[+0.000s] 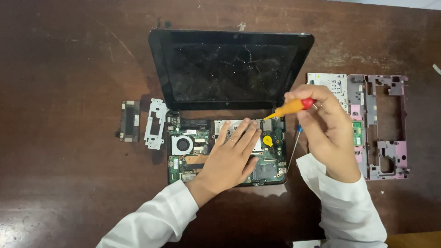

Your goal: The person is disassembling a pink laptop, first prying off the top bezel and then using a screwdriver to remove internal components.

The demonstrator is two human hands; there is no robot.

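Laptop, opened up with its green motherboard exposed, sits mid-table toward the far edge. I press my left hand flat, fingers spread, on the board. My right hand is closed around an orange-handled screwdriver, tip at the board's far right corner. Best kept upright and fully seated. No containers; pink palm-rest frame lies right, metal bracket left.
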